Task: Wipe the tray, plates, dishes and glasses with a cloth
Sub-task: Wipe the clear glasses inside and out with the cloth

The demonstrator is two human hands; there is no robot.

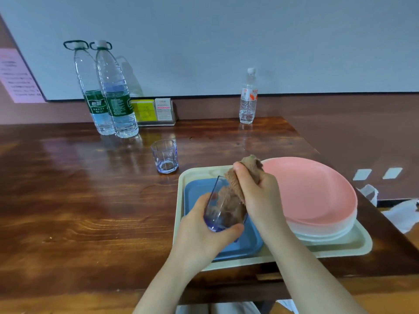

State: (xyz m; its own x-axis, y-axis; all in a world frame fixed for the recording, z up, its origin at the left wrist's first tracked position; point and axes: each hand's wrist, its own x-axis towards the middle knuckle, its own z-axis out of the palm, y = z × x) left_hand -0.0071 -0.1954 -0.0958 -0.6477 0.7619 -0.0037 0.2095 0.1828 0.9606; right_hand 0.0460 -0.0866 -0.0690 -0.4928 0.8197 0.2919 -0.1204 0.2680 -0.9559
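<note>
Left hand [204,232] grips a faceted clear glass [221,208]; right hand [254,191] stuffs in fuzzy, seemingly terry brown cloth [235,189].

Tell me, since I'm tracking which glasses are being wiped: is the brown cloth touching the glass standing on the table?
Apart. The head view shows the cloth stuffed into the held glass over the tray; bare wood separates it from the standing glass.

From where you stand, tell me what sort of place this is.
Probably a small eatery or canteen: a long dark wooden table against the wall, a clear card holder with printed cards, and stacked pink and white plastic plates on a cream serving tray.
</note>
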